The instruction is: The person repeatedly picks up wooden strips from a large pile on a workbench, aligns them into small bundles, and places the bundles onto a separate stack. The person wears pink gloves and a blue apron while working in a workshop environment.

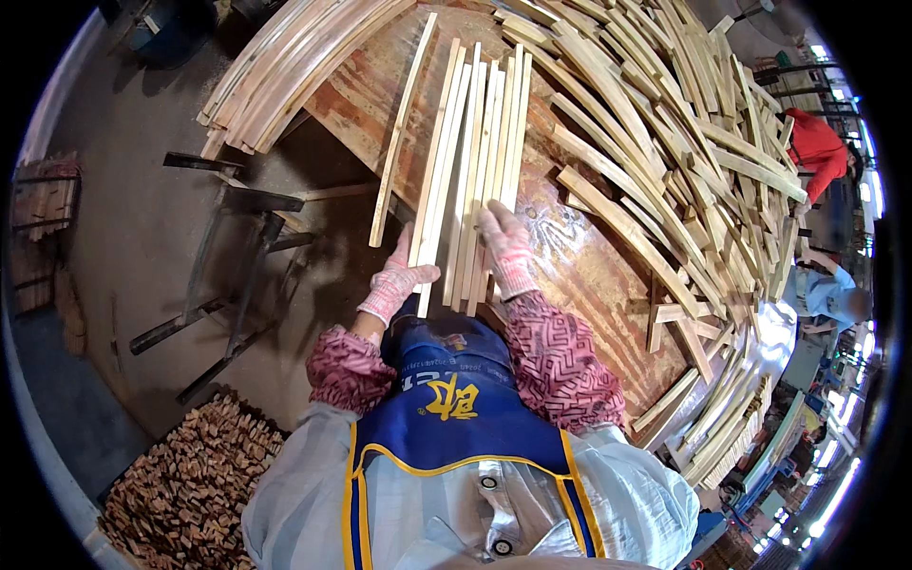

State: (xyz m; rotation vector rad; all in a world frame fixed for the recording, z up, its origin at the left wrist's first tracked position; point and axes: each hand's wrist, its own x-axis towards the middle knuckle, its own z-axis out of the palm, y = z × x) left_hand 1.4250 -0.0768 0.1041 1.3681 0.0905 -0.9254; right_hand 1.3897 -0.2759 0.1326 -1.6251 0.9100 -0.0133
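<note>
Strips (489,152) touch left hand (399,279) and right hand (506,246), whose grip, partly hidden, I cannot tell.

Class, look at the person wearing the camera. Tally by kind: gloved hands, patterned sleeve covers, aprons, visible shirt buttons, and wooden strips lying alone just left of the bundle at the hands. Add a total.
Gloved hands: 2
Patterned sleeve covers: 2
Apron: 1
Visible shirt buttons: 2
Lone wooden strip: 1
Total: 8
</note>
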